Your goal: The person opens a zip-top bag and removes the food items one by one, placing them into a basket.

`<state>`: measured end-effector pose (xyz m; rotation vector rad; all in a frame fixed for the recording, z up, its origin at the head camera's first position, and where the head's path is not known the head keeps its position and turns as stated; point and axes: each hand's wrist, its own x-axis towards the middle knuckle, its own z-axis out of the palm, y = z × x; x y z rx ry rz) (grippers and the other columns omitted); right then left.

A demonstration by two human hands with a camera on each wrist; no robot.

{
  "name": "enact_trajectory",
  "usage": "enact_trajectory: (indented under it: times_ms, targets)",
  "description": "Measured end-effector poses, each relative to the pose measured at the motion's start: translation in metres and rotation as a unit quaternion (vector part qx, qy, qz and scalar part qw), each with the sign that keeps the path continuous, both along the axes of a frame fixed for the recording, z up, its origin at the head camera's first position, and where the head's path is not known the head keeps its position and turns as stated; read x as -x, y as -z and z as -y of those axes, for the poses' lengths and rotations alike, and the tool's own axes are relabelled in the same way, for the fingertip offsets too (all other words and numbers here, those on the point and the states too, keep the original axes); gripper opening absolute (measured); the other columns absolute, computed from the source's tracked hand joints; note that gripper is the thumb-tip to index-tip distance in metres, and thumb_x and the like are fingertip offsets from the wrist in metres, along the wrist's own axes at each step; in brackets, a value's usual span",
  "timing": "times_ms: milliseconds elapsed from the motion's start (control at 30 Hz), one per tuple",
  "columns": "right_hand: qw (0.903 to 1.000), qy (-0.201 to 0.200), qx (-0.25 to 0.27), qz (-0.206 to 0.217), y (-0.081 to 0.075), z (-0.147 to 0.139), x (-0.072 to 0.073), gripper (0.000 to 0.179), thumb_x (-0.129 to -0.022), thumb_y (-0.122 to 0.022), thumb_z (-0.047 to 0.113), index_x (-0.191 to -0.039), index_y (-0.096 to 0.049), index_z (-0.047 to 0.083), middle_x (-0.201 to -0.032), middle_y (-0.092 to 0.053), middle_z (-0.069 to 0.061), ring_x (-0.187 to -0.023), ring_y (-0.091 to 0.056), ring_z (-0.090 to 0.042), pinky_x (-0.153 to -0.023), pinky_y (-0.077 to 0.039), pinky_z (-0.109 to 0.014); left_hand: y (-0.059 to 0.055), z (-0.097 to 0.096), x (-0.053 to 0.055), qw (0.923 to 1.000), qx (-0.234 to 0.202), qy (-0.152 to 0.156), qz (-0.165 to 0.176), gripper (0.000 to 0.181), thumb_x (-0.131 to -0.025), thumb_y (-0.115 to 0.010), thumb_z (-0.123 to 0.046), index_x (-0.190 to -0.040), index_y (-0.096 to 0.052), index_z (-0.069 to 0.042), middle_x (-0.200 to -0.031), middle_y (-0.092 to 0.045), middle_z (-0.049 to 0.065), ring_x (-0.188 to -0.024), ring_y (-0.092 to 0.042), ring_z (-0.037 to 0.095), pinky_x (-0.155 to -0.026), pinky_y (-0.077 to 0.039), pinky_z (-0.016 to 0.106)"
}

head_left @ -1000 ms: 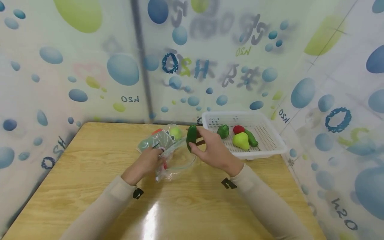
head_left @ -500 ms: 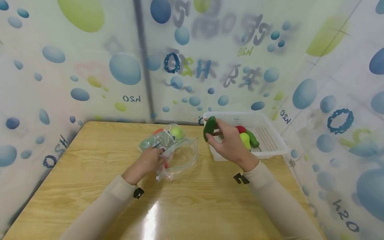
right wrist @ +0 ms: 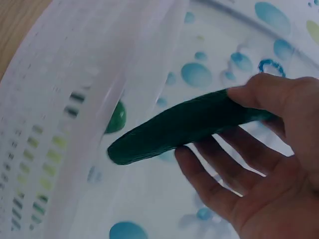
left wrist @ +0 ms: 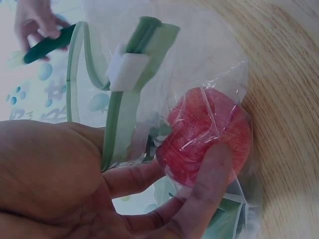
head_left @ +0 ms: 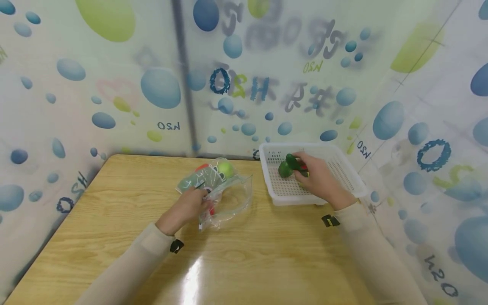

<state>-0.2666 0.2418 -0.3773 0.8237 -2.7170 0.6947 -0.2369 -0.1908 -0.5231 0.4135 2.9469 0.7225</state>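
My right hand (head_left: 320,178) holds a green cucumber (right wrist: 179,127) between thumb and fingers over the white basket (head_left: 297,201). In the right wrist view the cucumber points away from the palm, the basket wall beside it. On the table, my left hand (head_left: 187,207) grips a clear zip bag (head_left: 240,207), its mouth spread toward the right. The left wrist view shows the bag's green zip strip with a white slider (left wrist: 127,68). A finger lies on a red round fruit (left wrist: 212,129), seen through the plastic.
Inside the basket sits a dark green bumpy vegetable (head_left: 284,169); other produce is mostly hidden behind my right hand. A light green round fruit (head_left: 225,170) shows at the bag's far end. Patterned curtains (head_left: 244,106) enclose the wooden table (head_left: 244,254) at the back and sides.
My right hand has moved right with the cucumber, from beside the bag's mouth to over the basket, and the cucumber has tilted flatter. The left hand stays on the bag.
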Motion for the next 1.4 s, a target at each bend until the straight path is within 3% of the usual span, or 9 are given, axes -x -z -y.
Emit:
enact_trajectory:
  times_ms: [167, 233, 400, 600, 800, 933, 1100, 1300, 1400]
  targets:
    - [0.9976, 0.024, -0.048, 0.044, 0.007, -0.024, 0.007, 0.040, -0.103, -0.080, -0.003, -0.142, -0.073, -0.001, -0.134, -0.082, -0.026, -0.122, -0.081, -0.047, -0.106, -0.066, -0.064, -0.007, -0.002, -0.008, 0.9998, -0.013, -0.009, 0.010, 0.027, -0.112, -0.080, -0.036, -0.113, -0.082, -0.008, -0.092, -0.073, 0.001, -0.095, -0.061, 0.022, -0.080, -0.054, 0.038]
    - [0.9951, 0.035, -0.069, 0.062, 0.009, -0.032, 0.008, 0.040, -0.102, -0.079, -0.003, -0.142, -0.074, -0.002, -0.134, -0.082, -0.026, -0.124, -0.080, -0.047, -0.108, -0.064, -0.065, 0.008, 0.002, 0.002, 0.9997, -0.017, -0.014, 0.007, 0.031, -0.112, -0.081, -0.041, -0.112, -0.082, -0.010, -0.089, -0.072, -0.001, -0.092, -0.060, 0.021, -0.077, -0.052, 0.038]
    - [0.9865, 0.050, -0.111, 0.109, 0.012, -0.043, 0.009, 0.044, -0.101, -0.079, -0.001, -0.144, -0.074, -0.005, -0.133, -0.081, -0.029, -0.122, -0.079, -0.048, -0.110, -0.063, -0.067, -0.037, -0.010, -0.022, 0.9999, -0.007, -0.001, 0.010, 0.031, -0.114, -0.077, -0.032, -0.113, -0.080, -0.001, -0.091, -0.073, 0.007, -0.093, -0.061, 0.028, -0.079, -0.056, 0.046]
    - [0.9760, 0.058, -0.150, 0.147, 0.014, -0.050, 0.011, 0.047, -0.100, -0.078, -0.002, -0.146, -0.075, -0.005, -0.129, -0.082, -0.029, -0.113, -0.079, -0.042, -0.105, -0.066, -0.062, -0.026, -0.007, -0.019, 1.0000, 0.000, 0.004, 0.001, 0.030, -0.114, -0.077, -0.034, -0.118, -0.080, -0.004, -0.093, -0.072, 0.004, -0.098, -0.061, 0.026, -0.082, -0.055, 0.041]
    - [0.9675, 0.062, -0.159, 0.187, 0.012, -0.053, 0.012, 0.044, -0.100, -0.075, -0.008, -0.143, -0.078, -0.005, -0.128, -0.082, -0.029, -0.112, -0.077, -0.040, -0.107, -0.066, -0.063, 0.014, 0.005, 0.003, 0.9999, -0.011, -0.004, -0.002, 0.035, -0.113, -0.079, -0.038, -0.119, -0.080, -0.004, -0.093, -0.070, 0.005, -0.095, -0.059, 0.028, -0.076, -0.053, 0.039]
    - [0.9650, 0.064, -0.161, 0.196, 0.012, -0.053, 0.012, 0.042, -0.102, -0.071, -0.009, -0.142, -0.080, -0.001, -0.134, -0.082, -0.029, -0.124, -0.078, -0.047, -0.112, -0.063, -0.067, -0.002, -0.001, -0.006, 0.9999, -0.009, -0.004, 0.010, 0.036, -0.115, -0.077, -0.036, -0.121, -0.079, -0.001, -0.096, -0.070, 0.009, -0.096, -0.059, 0.030, -0.077, -0.054, 0.040]
    - [0.9707, 0.075, -0.150, 0.172, 0.015, -0.044, 0.005, 0.036, -0.110, -0.070, 0.001, -0.145, -0.079, 0.002, -0.138, -0.081, -0.028, -0.133, -0.076, -0.052, -0.114, -0.062, -0.067, -0.027, -0.007, -0.018, 0.9995, -0.012, -0.008, 0.028, 0.036, -0.115, -0.076, -0.034, -0.121, -0.078, 0.002, -0.099, -0.072, 0.012, -0.094, -0.061, 0.029, -0.074, -0.055, 0.038]
    - [0.9888, 0.067, -0.101, 0.087, 0.018, -0.021, -0.007, 0.031, -0.110, -0.076, 0.007, -0.140, -0.080, 0.000, -0.137, -0.083, -0.023, -0.131, -0.078, -0.047, -0.114, -0.062, -0.064, -0.005, 0.000, -0.009, 0.9993, -0.037, -0.007, -0.008, 0.043, -0.114, -0.078, -0.041, -0.120, -0.074, 0.001, -0.101, -0.073, 0.012, -0.091, -0.062, 0.025, -0.072, -0.055, 0.036]
    - [0.9947, 0.056, -0.071, 0.048, 0.019, -0.007, -0.014, 0.027, -0.110, -0.076, 0.005, -0.136, -0.082, 0.001, -0.132, -0.084, -0.020, -0.125, -0.079, -0.043, -0.110, -0.063, -0.062, -0.019, -0.005, -0.015, 0.9992, -0.027, -0.026, 0.015, 0.040, -0.113, -0.080, -0.036, -0.122, -0.073, 0.002, -0.103, -0.073, 0.013, -0.093, -0.063, 0.026, -0.075, -0.057, 0.038]
